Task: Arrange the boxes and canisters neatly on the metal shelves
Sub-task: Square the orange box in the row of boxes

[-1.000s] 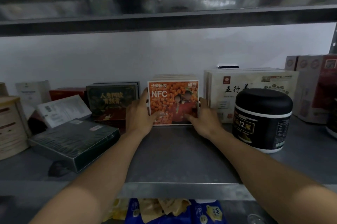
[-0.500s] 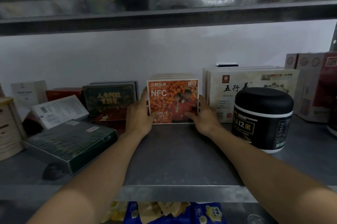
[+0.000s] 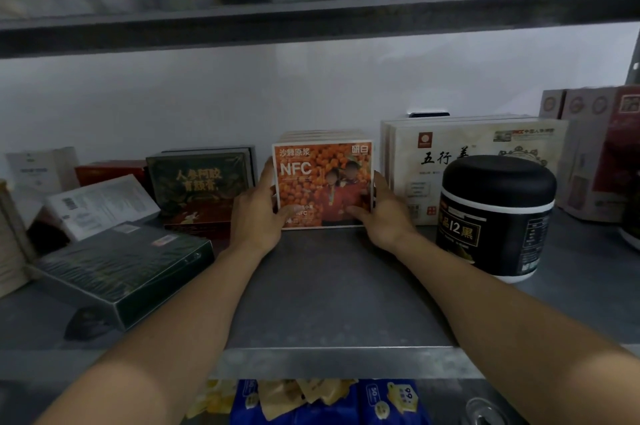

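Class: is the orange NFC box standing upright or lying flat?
Upright: the orange NFC box stands on its bottom edge, front facing outward.

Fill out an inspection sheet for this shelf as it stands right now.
Surface: grey metal shelf, bare in the middle front.
Job's things: orange NFC box upright at the back, similar boxes behind it; black canister upright to its right, in front of the cream boxes; dark green box lying askew at left; green-gold box upright.
Clutter: white box leaning at left; small dark object by the dark green box's front corner.
Hands: left hand and right hand hold the orange NFC box by its sides, thumbs on its front.
Cables: nothing seen.
Surroundings: white wall behind, upper shelf above, blue packets below.
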